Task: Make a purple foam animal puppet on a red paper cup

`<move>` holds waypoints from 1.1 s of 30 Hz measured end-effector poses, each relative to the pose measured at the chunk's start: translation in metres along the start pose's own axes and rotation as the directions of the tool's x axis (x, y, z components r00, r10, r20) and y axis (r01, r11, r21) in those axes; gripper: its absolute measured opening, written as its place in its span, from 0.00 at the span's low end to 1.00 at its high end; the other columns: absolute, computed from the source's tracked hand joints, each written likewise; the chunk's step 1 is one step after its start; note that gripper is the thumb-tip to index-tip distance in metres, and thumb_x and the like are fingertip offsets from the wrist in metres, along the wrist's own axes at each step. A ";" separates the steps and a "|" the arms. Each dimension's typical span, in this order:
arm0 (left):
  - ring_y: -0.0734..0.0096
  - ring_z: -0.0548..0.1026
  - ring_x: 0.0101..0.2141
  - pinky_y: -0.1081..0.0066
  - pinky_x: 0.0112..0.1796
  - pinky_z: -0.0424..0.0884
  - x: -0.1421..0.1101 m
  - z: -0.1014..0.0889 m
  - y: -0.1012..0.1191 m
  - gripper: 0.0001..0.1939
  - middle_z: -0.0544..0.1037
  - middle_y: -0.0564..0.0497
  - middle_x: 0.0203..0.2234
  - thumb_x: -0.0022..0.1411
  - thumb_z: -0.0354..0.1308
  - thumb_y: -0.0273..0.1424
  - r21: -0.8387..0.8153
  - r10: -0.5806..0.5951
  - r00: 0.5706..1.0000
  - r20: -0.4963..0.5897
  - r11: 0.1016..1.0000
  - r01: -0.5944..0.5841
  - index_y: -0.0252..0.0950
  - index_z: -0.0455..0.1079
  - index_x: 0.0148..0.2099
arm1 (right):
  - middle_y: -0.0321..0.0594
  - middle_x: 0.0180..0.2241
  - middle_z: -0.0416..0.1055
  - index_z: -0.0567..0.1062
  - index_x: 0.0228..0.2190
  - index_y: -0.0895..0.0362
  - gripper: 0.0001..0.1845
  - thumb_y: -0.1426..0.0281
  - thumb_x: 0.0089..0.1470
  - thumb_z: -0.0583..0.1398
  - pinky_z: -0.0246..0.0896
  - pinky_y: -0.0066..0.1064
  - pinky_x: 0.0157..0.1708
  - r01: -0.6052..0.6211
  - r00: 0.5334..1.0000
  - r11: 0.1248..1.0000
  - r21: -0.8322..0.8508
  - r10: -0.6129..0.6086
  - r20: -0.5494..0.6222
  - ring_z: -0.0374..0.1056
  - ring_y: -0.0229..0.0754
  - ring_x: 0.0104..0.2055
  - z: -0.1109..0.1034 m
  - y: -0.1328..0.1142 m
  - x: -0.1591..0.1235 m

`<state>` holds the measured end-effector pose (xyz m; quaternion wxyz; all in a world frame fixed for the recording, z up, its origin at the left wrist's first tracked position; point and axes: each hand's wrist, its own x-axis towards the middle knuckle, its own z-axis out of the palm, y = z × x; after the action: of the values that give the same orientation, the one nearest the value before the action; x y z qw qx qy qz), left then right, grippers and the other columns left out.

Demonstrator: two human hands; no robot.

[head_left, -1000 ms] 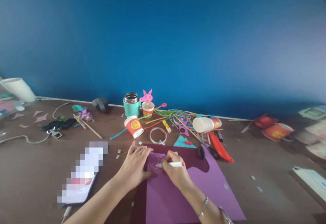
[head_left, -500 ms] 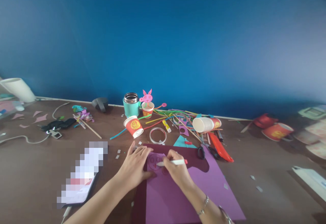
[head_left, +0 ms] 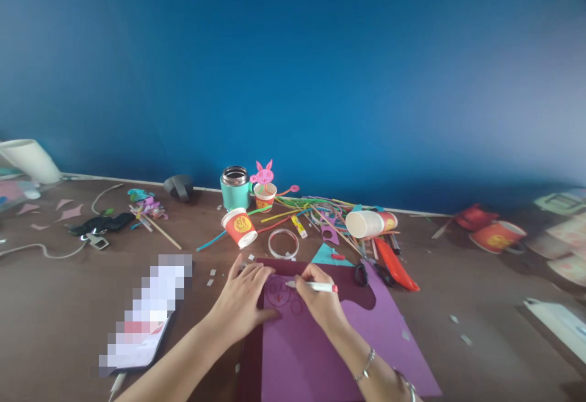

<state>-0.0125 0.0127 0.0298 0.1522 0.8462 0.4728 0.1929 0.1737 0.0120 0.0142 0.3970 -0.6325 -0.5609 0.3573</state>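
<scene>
Purple paper [head_left: 315, 353] lies on the brown table, over a darker maroon sheet [head_left: 251, 359]. A round face [head_left: 278, 293] with circle eyes is drawn near the paper's upper left, with a smaller circle [head_left: 297, 308] beside it. My right hand [head_left: 320, 295] grips a white marker with a red end [head_left: 320, 287]; its tip is at the upper right of the drawn face. My left hand [head_left: 245, 297] rests with fingers spread over the paper's left edge, beside the drawing. Just beyond the paper is a clear tape roll [head_left: 283, 244].
A phone [head_left: 151, 316] lies at left. Behind stand a turquoise thermos [head_left: 235, 190] and a paper cup [head_left: 265, 197] with a pink animal figure [head_left: 264, 174]. A tipped red cup [head_left: 240, 229], pipe cleaners, stacked cups [head_left: 365, 224] and scissors [head_left: 361, 274] spread across the back and right.
The marker tip has moved up and right, from the mouth area to the face's upper right. My right hand shifted slightly with it, uncovering the small circle. My left hand stays put.
</scene>
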 end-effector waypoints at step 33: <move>0.54 0.69 0.50 0.46 0.58 0.43 0.001 -0.001 0.002 0.31 0.75 0.45 0.45 0.44 0.68 0.41 -0.007 -0.009 1.000 -0.002 1.000 0.009 0.41 0.62 0.49 | 0.28 0.15 0.55 0.58 0.17 0.55 0.12 0.67 0.45 0.57 0.46 0.24 0.20 0.025 0.999 0.998 -0.049 -0.024 0.038 0.51 0.33 0.20 0.000 0.004 -0.001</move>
<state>-0.0115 0.0128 0.0317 0.1555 0.8433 0.4763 0.1946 0.1756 0.0107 0.0106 0.3751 -0.6283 -0.5846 0.3504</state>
